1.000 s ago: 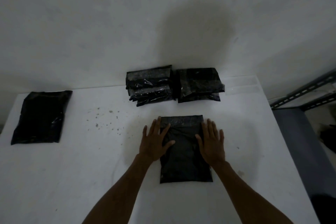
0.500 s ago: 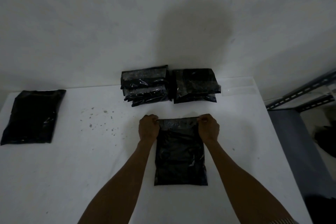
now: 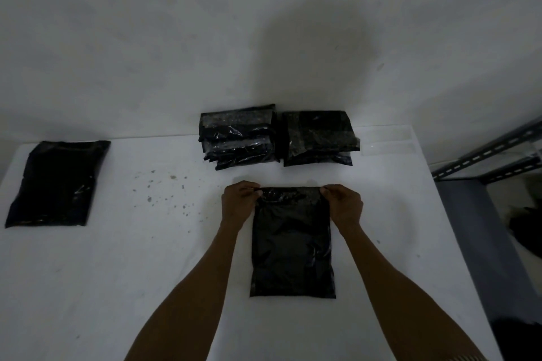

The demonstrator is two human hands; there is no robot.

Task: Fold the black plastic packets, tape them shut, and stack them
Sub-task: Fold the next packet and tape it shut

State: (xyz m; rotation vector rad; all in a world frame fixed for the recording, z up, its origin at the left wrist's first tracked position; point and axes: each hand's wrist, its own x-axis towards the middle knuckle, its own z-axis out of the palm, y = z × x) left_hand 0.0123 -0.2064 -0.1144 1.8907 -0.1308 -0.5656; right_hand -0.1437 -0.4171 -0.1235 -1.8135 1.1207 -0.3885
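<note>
Two stacks of sealed packets (image 3: 278, 135) sit at upper centre of the desk (image 3: 117, 272). At centre, the left hand (image 3: 239, 202) and right hand (image 3: 343, 204) pinch the current packet's (image 3: 293, 246) top corners, fold unfinished. Another packet (image 3: 55, 183) waits at left, seemingly untaped.

I see a flat black plastic packet (image 3: 291, 246) lying lengthwise on the white table (image 3: 117, 287) in front of me. My left hand (image 3: 238, 203) pinches its far left corner and my right hand (image 3: 343, 204) pinches its far right corner. Beyond it, against the pale wall (image 3: 176, 38), sit two stacks of folded black packets (image 3: 277, 138) side by side. Another unfolded black packet (image 3: 57, 183) lies well apart near the table's left edge. A grey metal shelf frame (image 3: 487, 155) stands at right.
</note>
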